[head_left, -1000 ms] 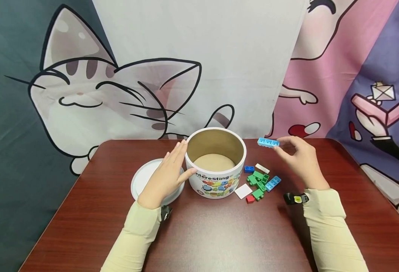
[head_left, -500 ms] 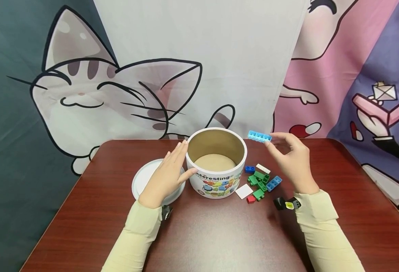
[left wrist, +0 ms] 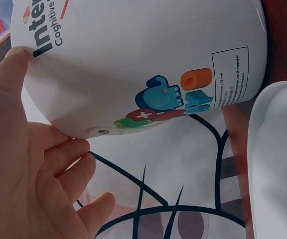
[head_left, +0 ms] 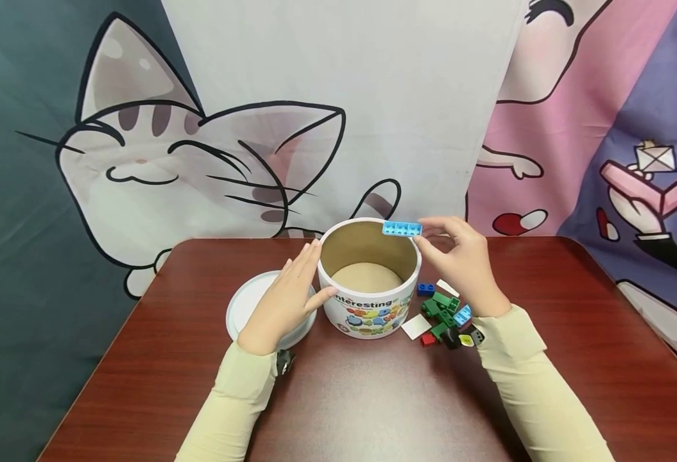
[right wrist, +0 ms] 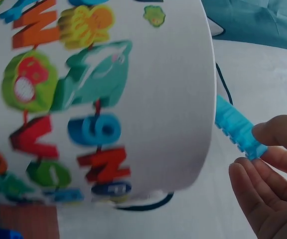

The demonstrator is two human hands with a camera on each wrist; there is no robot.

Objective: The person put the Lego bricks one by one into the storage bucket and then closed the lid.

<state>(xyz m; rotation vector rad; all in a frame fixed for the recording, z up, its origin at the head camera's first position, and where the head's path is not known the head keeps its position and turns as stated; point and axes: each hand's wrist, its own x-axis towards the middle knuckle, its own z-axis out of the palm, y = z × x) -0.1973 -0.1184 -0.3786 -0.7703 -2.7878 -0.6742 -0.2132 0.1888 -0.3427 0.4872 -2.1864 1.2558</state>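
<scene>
2 hands [head_left: 283, 303], 1 tub [head_left: 367, 316], 1 lid [head_left: 244, 305], 2 lt-blu bricks [head_left: 400, 229], 1 dk-blu brick [head_left: 426, 290], 1 red brick [head_left: 428, 340], 2 wht pcs [head_left: 416, 327], sev. grn bricks [head_left: 431, 308]

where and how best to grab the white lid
Probably by its outer rim, coming from the left: the lid looks flat on the table, its left edge is exposed, and the left hand and tub crowd its right side.

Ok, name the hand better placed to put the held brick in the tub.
Right hand, probably: it pinches the blue brick at the top of the tub; the left hand holds no brick.
</scene>
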